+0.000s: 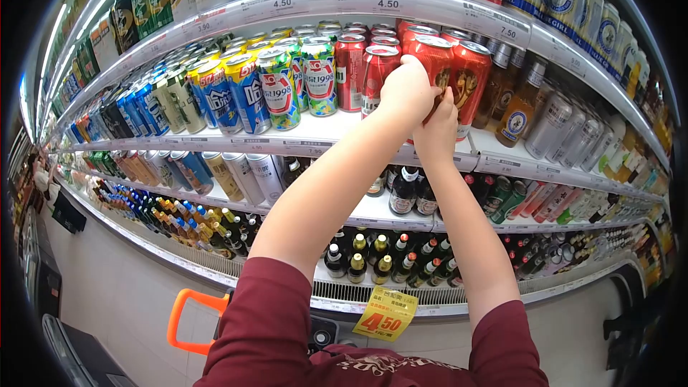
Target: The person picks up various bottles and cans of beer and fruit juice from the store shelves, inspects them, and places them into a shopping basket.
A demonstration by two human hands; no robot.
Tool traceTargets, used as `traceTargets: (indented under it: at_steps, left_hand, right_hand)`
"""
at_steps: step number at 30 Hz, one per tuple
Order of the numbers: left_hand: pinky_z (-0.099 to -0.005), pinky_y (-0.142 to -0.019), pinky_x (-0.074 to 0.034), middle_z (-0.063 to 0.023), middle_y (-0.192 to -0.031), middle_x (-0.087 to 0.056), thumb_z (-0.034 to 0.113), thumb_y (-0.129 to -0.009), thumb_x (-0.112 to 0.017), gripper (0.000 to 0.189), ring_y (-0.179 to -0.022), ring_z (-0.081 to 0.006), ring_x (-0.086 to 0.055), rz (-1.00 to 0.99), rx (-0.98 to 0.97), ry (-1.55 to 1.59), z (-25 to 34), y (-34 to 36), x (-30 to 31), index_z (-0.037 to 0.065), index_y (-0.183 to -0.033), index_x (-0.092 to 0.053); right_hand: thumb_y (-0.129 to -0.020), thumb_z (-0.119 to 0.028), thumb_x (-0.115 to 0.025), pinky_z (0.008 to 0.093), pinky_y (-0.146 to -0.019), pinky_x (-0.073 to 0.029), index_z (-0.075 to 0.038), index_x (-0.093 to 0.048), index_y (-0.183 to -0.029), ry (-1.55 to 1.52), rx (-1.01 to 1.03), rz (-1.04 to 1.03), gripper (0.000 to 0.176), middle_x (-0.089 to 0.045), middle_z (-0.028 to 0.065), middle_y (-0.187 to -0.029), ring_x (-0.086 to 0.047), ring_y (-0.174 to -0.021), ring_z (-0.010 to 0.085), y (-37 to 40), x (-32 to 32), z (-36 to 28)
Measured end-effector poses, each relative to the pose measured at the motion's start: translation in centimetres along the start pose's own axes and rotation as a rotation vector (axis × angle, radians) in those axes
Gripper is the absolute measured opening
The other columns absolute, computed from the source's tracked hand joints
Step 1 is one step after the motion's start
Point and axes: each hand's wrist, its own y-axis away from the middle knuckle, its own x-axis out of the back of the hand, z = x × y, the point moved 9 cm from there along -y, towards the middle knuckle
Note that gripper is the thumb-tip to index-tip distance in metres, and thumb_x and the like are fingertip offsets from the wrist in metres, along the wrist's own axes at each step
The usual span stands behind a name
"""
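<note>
Both arms reach up to the shelf of cans in the head view. My left hand (408, 91) is closed around the left side of a large red can (432, 61). From below, my right hand (438, 127) grips the lower front of the same can, its fingertips close to my left thumb. The can stands upright at the shelf's front, its lower part hidden by the hands. Just right of it is a matching red can (473, 86), and a smaller red can (379, 72) stands left of my left hand.
Green-and-white cans (319, 75) and blue-and-yellow cans (247, 93) line the shelf leftward; brown bottles (521, 104) stand to the right. A shelf edge with price labels (387, 3) runs overhead. Below are more bottles, a yellow price sign (387, 313) and an orange handle (179, 322).
</note>
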Motion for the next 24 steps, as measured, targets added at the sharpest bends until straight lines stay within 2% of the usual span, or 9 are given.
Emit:
traceTargets:
  at_steps: [1, 6, 11, 17, 21, 24]
  left_hand:
    - [-0.0384, -0.067, -0.050, -0.0237, -0.081, -0.058, 0.028, -0.069, -0.070, 0.056, -0.080, -0.0347, -0.060, 0.012, 0.001, 0.073, -0.1, 0.2, 0.0, -0.010, -0.096, -0.038]
    - [-0.0377, -0.066, -0.050, -0.0235, -0.080, -0.058, 0.023, -0.071, -0.068, 0.056, -0.079, -0.0345, -0.060, 0.007, -0.023, 0.048, -0.3, 0.6, -1.0, -0.011, -0.100, -0.033]
    - [-0.0381, -0.066, -0.049, -0.0223, -0.080, -0.058, 0.017, -0.074, -0.064, 0.064, -0.079, -0.0340, -0.059, 0.030, -0.043, 0.019, -0.3, 0.9, -1.8, -0.014, -0.113, -0.024]
    - [-0.0397, -0.066, -0.048, -0.0230, -0.081, -0.058, 0.019, -0.074, -0.064, 0.070, -0.079, -0.0358, -0.059, 0.010, -0.070, 0.018, -0.5, 2.0, -1.9, -0.012, -0.119, -0.020]
    - [-0.0407, -0.066, -0.047, -0.0226, -0.078, -0.058, 0.020, -0.072, -0.064, 0.069, -0.076, -0.0365, -0.058, 0.087, -0.211, 0.083, -0.4, 5.2, 0.1, -0.006, -0.123, -0.024]
    - [-0.0404, -0.064, -0.047, -0.0205, -0.073, -0.058, 0.020, -0.073, -0.063, 0.066, -0.072, -0.0350, -0.059, 0.069, -0.296, 0.159, -1.5, 8.9, 1.4, -0.006, -0.121, -0.027]
  right_hand:
    - [-0.069, -0.031, -0.068, 0.0434, -0.087, -0.036, 0.007, -0.022, -0.127, 0.001, -0.010, -0.032, 0.084, -0.043, 0.0270, -0.109, -0.044, -0.101, 0.0397, 0.6, -0.2, 0.1]
    - [-0.068, -0.032, -0.069, 0.0430, -0.086, -0.037, 0.009, -0.018, -0.128, 0.030, -0.097, -0.198, 0.088, -0.041, 0.0287, -0.109, -0.044, -0.100, 0.0407, 2.7, -1.6, 2.1]
    - [-0.069, -0.030, -0.068, 0.0430, -0.086, -0.037, 0.009, -0.021, -0.126, 0.041, -0.056, -0.173, 0.084, -0.044, 0.0298, -0.109, -0.044, -0.103, 0.0407, 2.3, -1.4, 2.4]
    - [-0.070, -0.030, -0.067, 0.0445, -0.084, -0.038, 0.007, -0.021, -0.127, 0.078, -0.105, -0.180, 0.082, -0.043, 0.0288, -0.110, -0.045, -0.099, 0.0419, 2.4, -1.9, 2.8]
    - [-0.070, -0.030, -0.067, 0.0441, -0.086, -0.037, 0.003, -0.021, -0.128, 0.262, 0.029, -0.064, 0.081, -0.040, 0.0287, -0.111, -0.045, -0.099, 0.0421, 2.8, -3.3, 4.5]
    - [-0.069, -0.031, -0.068, 0.0438, -0.086, -0.037, 0.002, -0.022, -0.128, 0.113, -0.091, -0.115, 0.082, -0.040, 0.0285, -0.111, -0.044, -0.100, 0.0416, 2.8, -1.5, 3.0]
